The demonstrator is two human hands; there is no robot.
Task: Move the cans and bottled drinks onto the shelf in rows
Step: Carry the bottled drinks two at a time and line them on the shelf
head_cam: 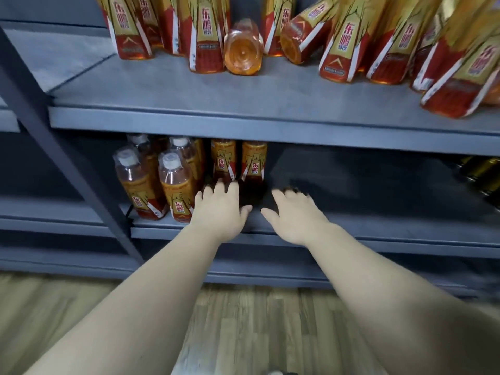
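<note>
Several orange drink bottles with gold and red labels stand at the left of the lower shelf [378, 228]. Two of them, one bottle [223, 161] and its neighbour [253, 163], stand furthest right in that group. My left hand [220, 209] reaches in with fingers spread, the fingertips at the base of these two bottles; I cannot tell if they touch. My right hand [295, 215] lies beside it, fingers stretched into the dark bare part of the shelf, holding nothing. Front bottles with white caps [173, 182] stand left of my left hand.
The upper shelf [243, 120] carries many of the same bottles, some upright, two lying tipped [243, 50]. Dark gold cans [481, 171] sit at the far right of the lower shelf. A slanted metal post [67, 163] runs at the left. Wooden floor lies below.
</note>
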